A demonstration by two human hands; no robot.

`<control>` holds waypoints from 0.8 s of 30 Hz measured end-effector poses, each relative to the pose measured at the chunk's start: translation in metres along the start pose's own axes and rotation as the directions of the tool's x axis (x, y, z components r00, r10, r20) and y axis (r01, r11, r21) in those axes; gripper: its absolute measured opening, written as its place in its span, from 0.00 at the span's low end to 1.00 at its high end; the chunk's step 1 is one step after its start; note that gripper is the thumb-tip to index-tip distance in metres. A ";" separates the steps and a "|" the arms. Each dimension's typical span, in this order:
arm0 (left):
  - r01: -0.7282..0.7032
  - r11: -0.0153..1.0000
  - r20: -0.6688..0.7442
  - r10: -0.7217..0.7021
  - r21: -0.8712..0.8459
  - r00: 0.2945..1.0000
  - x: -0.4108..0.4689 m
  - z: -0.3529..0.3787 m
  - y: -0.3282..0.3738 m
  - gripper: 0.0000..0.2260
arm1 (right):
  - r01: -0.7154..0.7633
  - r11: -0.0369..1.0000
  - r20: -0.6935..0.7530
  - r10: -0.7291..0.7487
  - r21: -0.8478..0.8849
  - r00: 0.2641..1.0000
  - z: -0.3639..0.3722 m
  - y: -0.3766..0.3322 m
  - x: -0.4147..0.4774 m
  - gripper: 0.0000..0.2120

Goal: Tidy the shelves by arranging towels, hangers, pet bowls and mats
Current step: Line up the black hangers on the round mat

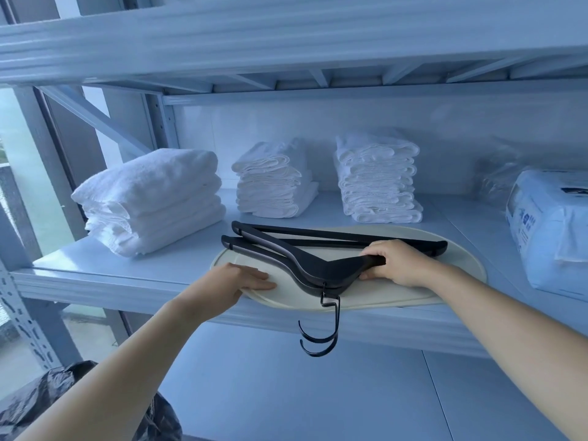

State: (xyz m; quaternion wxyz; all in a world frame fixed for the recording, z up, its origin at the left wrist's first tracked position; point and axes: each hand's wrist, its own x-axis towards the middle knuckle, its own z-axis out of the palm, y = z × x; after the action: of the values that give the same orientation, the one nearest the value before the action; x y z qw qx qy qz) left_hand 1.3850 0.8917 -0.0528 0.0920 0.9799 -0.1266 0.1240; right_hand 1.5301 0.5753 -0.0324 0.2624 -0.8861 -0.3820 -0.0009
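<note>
I see the shelf (127, 265) across mid-frame holding three stacks of white towels (273, 183) along its back and a wrapped package (547, 224) at the right edge. A cream mat (366, 297) lies at its front lip. Two black hangers (305, 264) lie stacked on the mat, hooks hanging over the edge. The left hand (245, 280) presses flat on the mat with straight fingers; the right hand (394, 262) grips the hangers.

You face a white metal rack: a middle shelf (471, 224), an upper shelf (286, 36) overhead, a lower shelf (286, 393) beneath. A pale back panel (318, 119) closes it. Daylight enters the window (19, 173) beyond the slotted upright (19, 316), left edge.
</note>
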 end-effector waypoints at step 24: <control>-0.055 0.996 -0.071 0.050 -0.076 0.996 -0.006 -0.011 -0.019 0.09 | -0.015 0.993 -0.085 0.005 -0.116 0.996 0.009 -0.006 0.015 0.08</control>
State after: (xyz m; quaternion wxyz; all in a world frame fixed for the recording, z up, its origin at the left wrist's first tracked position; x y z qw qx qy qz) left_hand 1.3819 0.9135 -0.0467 0.1310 0.9671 -0.1536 0.1551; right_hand 1.5345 0.5931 -0.0347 0.2264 -0.9009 -0.3655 -0.0595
